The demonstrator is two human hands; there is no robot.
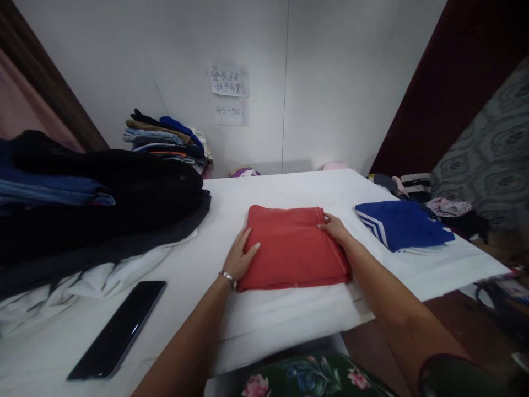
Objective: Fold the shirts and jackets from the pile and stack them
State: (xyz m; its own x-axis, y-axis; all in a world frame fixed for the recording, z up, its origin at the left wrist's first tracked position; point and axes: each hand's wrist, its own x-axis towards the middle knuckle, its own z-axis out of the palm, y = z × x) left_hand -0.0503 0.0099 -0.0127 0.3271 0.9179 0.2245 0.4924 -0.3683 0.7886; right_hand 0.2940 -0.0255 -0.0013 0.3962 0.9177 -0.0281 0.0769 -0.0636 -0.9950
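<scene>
A folded red garment (293,248) with pale stitching lies flat on the white table, roughly square; its exact kind does not show. My left hand (239,256), a silver bracelet at its wrist, rests against the garment's left edge, thumb apart from the other fingers and laid on top. At the right edge, my right hand (334,229) has its thumb on the cloth and its fingers around the side, gripping it. To the right of that hand lies a folded blue garment (405,223) with white stripes.
A heap of dark clothes (103,204) covers the table's left side. Nearer me lies a black phone (119,331). Folded clothes (165,138) are stacked at the back left. Paper notes (229,80) hang on the wall. More clothes (448,207) lie past the table's right edge.
</scene>
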